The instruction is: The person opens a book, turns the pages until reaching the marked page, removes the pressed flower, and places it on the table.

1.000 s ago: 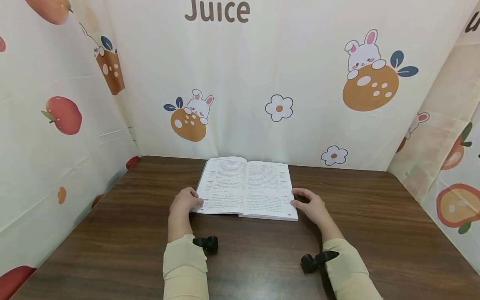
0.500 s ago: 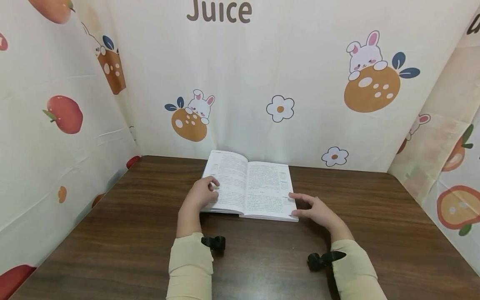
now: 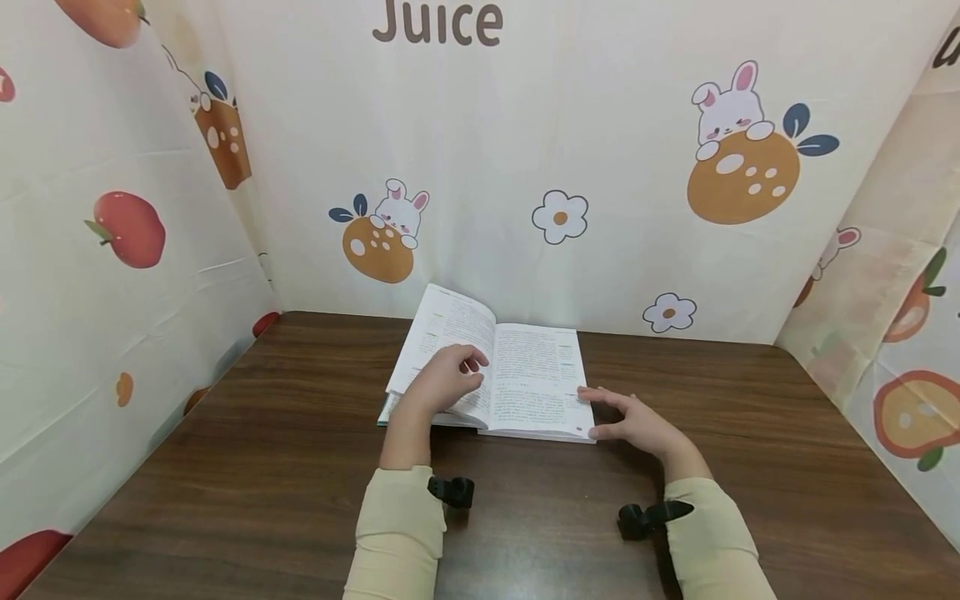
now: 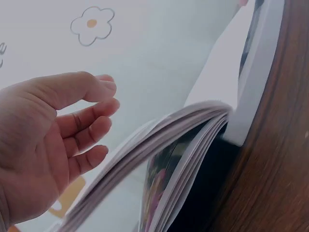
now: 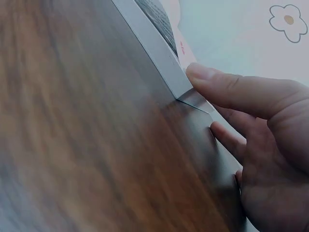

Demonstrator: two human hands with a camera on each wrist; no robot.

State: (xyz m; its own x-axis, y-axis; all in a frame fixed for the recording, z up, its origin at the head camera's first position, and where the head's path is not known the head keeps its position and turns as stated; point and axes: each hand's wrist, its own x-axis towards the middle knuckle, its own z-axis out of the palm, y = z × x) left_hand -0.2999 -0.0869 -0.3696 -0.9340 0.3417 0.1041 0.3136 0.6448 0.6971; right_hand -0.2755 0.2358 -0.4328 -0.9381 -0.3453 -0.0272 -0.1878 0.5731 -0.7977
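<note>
An open book (image 3: 534, 375) with printed pages lies on the table. Its left-hand pages (image 3: 442, 325) are raised off the cover in a slanting stack; the left wrist view shows these pages (image 4: 164, 130) arching, with a gap beneath. Above them is my left hand (image 3: 442, 379), its fingers loosely bent and nothing visible between thumb and fingers (image 4: 99, 108). My right hand (image 3: 641, 421) rests at the book's right edge, fingers spread. In the right wrist view the thumb (image 5: 203, 72) touches the lower corner, while other fingers lie beside the edge, partly hidden.
The dark wooden table (image 3: 517, 533) surrounds the book. A printed curtain (image 3: 480, 150) stands close behind the book's far edge, with more curtain on both sides. Black wrist cameras (image 3: 453, 492) sit on both sleeves.
My left hand has moved from the book's left edge rightward over the pages. The left-hand pages have risen and separated from the cover. My right hand has shifted slightly nearer the lower corner.
</note>
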